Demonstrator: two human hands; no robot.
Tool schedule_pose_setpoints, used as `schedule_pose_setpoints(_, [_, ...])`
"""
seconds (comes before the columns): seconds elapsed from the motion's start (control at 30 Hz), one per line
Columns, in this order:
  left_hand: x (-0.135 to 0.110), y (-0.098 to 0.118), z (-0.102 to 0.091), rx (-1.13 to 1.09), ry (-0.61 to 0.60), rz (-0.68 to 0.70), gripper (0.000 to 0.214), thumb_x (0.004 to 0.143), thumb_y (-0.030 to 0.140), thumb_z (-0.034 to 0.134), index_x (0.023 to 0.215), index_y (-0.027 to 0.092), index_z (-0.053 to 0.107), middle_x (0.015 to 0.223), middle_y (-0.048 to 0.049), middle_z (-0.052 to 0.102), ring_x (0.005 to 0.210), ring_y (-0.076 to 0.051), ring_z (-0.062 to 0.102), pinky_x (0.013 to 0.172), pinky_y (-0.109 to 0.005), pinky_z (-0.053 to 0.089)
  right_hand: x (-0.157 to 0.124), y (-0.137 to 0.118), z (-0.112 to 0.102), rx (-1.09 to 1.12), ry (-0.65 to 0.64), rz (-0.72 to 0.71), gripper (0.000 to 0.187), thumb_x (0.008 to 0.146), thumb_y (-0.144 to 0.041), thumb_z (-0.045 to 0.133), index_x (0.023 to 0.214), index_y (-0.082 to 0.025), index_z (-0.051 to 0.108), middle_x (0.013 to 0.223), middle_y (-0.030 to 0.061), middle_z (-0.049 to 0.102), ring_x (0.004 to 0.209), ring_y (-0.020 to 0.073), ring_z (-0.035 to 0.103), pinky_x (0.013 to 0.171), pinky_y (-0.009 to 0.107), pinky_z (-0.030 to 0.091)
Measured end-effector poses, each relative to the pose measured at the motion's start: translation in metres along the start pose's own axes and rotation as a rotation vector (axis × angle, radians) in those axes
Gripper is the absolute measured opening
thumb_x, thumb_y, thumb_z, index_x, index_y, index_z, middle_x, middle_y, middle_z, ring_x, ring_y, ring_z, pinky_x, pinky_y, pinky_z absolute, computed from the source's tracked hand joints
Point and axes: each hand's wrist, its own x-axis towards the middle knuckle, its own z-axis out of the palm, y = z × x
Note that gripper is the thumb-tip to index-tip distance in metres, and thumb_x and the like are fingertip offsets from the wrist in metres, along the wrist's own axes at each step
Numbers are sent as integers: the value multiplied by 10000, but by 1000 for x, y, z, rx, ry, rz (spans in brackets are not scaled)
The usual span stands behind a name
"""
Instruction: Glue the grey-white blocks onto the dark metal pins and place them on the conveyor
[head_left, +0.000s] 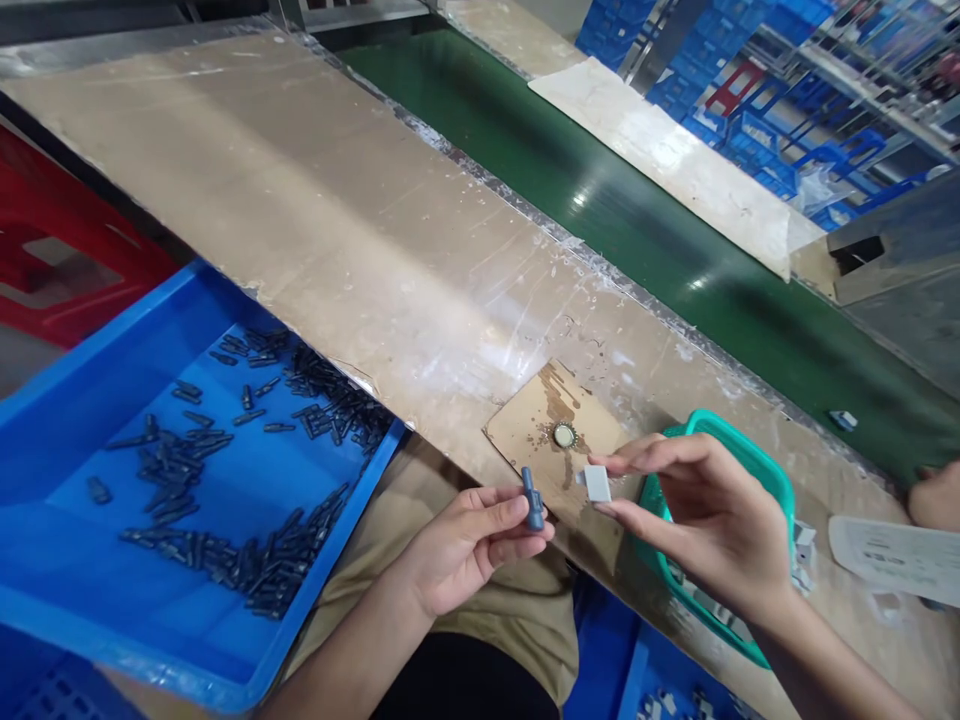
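Between the thumb and fingers of my left hand [480, 540] stands a dark blue-grey plastic part [533, 500] with a narrow stem on top and a wider base. My right hand [697, 520] pinches a small white square plastic piece [598, 484] with a little tab on its left side. The two pieces are apart, a short gap between them. Behind them a bottle cap [564, 435] lies on a stained cardboard square [517, 420]. A teal basket [780, 480] stands behind my right hand, which partly hides it and the light pieces inside.
At left a blue tray [150, 345] holds many dark parts [247, 560]. A green conveyor belt [525, 150] runs beyond the worktable [300, 200], carrying a small part [843, 420]. Another person's hand [937, 497] shows at the right edge. A lower blue bin [634, 670] holds small pieces.
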Motion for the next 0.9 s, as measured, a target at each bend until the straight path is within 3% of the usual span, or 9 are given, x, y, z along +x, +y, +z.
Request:
schedule_pose_setpoints(0.1, [2, -2, 9, 37, -25, -30, 244, 595, 225, 838, 747, 80, 715, 694, -57, 727, 671, -129, 695, 613, -134, 559, -7, -14, 2, 103, -10, -8, 356, 733, -45, 710, 955, -251, 522, 895, 21, 662, 912, 180, 671, 778, 283, 568])
schedule_pose_setpoints(0.27, [2, -3, 18, 89, -16, -39, 339, 563, 233, 856, 823, 64, 718, 733, -67, 736, 645, -136, 693, 619, -164, 573, -9, -22, 2, 81, -58, -6, 358, 726, -37, 711, 930, -248, 507, 897, 33, 664, 860, 175, 655, 723, 281, 565])
schedule_pose_setpoints(0.53, [-5, -5, 24, 266, 24, 107, 201, 635, 197, 808, 765, 72, 719, 826, -80, 738, 712, -171, 701, 635, -219, 589, -16, -15, 4, -23, -151, 49, 277, 790, -167, 693, 933, -253, 472, 860, 34, 658, 802, 175, 670, 677, 288, 568])
schedule_pose_setpoints(0.7, [9, -5, 25, 426, 151, 218, 288, 638, 239, 804, 866, 79, 733, 858, -128, 744, 743, -212, 704, 696, -296, 597, -6, -3, -2, -176, -125, 59, 317, 783, -253, 708, 1029, -262, 508, 908, 50, 686, 885, 211, 682, 770, 335, 562])
schedule_pose_setpoints(0.8, [6, 3, 21, 698, 358, 432, 303, 652, 252, 790, 922, 125, 739, 818, -102, 750, 747, -228, 709, 760, -305, 585, 22, 25, -37, -244, 29, 125, 505, 746, -337, 734, 1178, -238, 494, 908, 64, 698, 899, 234, 676, 824, 387, 537])
schedule_pose_setpoints(0.9, [-18, 19, -8, 869, 709, 717, 197, 693, 238, 754, 885, 198, 742, 824, -39, 756, 810, -194, 707, 799, -217, 551, 55, 70, -97, -404, 422, 299, 506, 675, -344, 749, 1110, -188, 545, 916, 76, 696, 796, 217, 670, 733, 359, 538])
